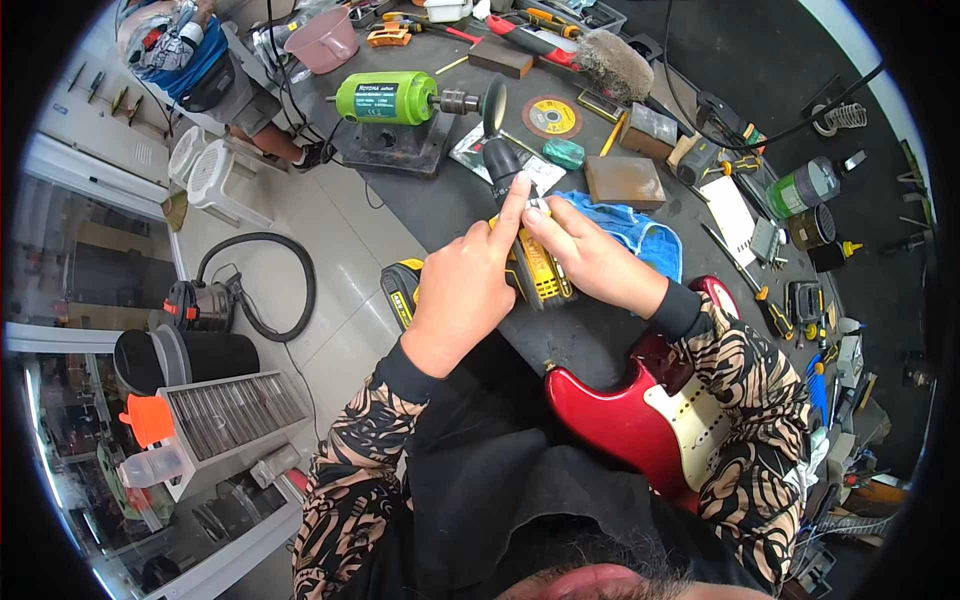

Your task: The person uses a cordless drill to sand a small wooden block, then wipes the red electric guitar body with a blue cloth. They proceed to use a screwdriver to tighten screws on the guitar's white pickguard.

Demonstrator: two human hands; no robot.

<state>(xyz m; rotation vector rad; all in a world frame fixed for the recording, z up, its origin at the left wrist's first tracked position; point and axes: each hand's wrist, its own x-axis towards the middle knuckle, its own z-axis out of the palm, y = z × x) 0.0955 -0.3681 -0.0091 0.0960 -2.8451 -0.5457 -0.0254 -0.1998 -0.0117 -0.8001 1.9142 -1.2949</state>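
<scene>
A yellow and black cordless drill (540, 270) is in both hands over the front edge of the dark workbench (420, 205). My left hand (465, 285) grips it from the left, index finger stretched along the black chuck; the battery end shows left of this hand. My right hand (595, 255) closes on the drill's right side, its thumb near the collar. A blue cloth (645, 240) lies beside my right hand. A red guitar body with a cream pickguard (590, 400) is below, by my right forearm. A green bench grinder (385, 98) stands beyond the drill.
Upper left, another person (235, 100) stands near white stools (210, 175). A vacuum (200, 305) with a black hose and a metal case (230, 420) are at left. Metal blocks (620, 182), an orange cutting disc (550, 117), hand tools and cans (800, 190) crowd the bench.
</scene>
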